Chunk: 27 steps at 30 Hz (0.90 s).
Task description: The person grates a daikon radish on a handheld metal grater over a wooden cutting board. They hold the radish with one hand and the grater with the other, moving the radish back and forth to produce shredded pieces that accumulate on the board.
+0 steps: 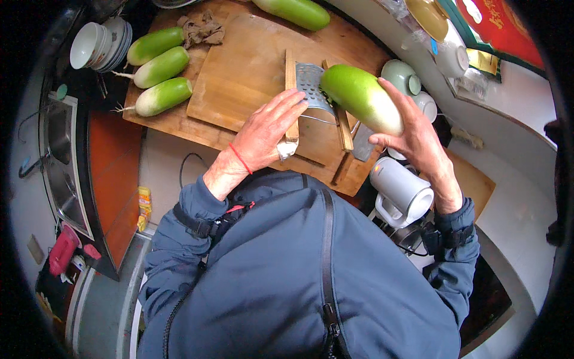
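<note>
My right hand (419,130) grips a large green-and-white radish (362,96) by its pale end; the green end is at the right side of a metal grater (311,83) set between wooden rails. My left hand (269,125) lies on the left wooden rail (290,72), its fingertips reaching the edge of the grater plate. Whether its fingers close round the rail is hard to see. Under the grater is a wooden cutting board (233,76) on a wooden worktop (161,123). Several whole radishes (163,96) lie at the left, and another radish (298,12) lies at the far edge.
A crumpled brown cloth (204,30) touches the board's far left corner. Stacked bowls (89,45) stand at the left. An electric kettle (397,186) is close below my right hand, with green and white bowls (398,76) beyond the worktop's right edge.
</note>
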{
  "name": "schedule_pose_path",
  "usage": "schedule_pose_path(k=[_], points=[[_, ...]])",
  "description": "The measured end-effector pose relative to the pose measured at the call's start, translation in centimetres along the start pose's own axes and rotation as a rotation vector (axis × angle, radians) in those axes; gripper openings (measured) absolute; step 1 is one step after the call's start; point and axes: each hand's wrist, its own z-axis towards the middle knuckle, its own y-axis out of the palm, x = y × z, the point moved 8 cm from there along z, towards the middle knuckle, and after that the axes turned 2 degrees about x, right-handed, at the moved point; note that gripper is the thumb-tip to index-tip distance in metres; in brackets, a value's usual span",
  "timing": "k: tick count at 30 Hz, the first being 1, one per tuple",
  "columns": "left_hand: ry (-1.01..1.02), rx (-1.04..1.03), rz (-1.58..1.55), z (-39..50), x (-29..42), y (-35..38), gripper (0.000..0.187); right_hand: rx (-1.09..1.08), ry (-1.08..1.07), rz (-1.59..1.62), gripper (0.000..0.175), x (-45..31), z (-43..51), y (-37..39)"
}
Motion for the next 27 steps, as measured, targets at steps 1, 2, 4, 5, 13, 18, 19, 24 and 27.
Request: schedule_pose_path(k=[1, 2, 4, 5, 13, 18, 19, 24, 27], points=[[0.012, -0.006, 0.002, -0.3, 0.0, 0.0, 0.075, 0.010, -0.020, -0.001, 0.096, -0.7, 0.0, 0.0], [0.024, -0.012, 0.004, -0.6, 0.0, -0.1, 0.075, 0.037, 0.008, -0.006, 0.096, -0.8, -0.1, -0.1], [0.036, -0.002, -0.006, -1.2, 0.0, -0.3, 0.075, 0.029, -0.018, -0.037, 0.093, -1.7, -1.3, 0.3], [0.044, -0.002, -0.006, -1.5, 0.1, -0.4, 0.075, 0.014, 0.001, -0.073, 0.093, -2.0, -2.2, 0.5], [0.091, -0.011, 0.025, -2.5, 1.4, -0.5, 0.070, 0.070, 0.011, -0.096, 0.091, -4.2, -3.3, 1.4], [0.114, 0.001, -0.007, -3.3, 2.0, -0.5, 0.069, 0.004, 0.117, -0.141, 0.091, -3.3, -5.6, 1.1], [0.099, -0.012, 0.005, -3.1, 2.0, -0.4, 0.068, 0.009, 0.021, -0.153, 0.091, -3.5, -6.0, 0.8], [0.050, -0.064, 0.007, -0.2, 3.1, 1.3, 0.067, 0.027, -0.087, 0.019, 0.091, 2.1, -3.0, -1.2], [0.027, -0.051, 0.001, 1.9, 3.7, 2.3, 0.070, 0.015, -0.050, -0.050, 0.091, 5.7, -3.1, -1.4]])
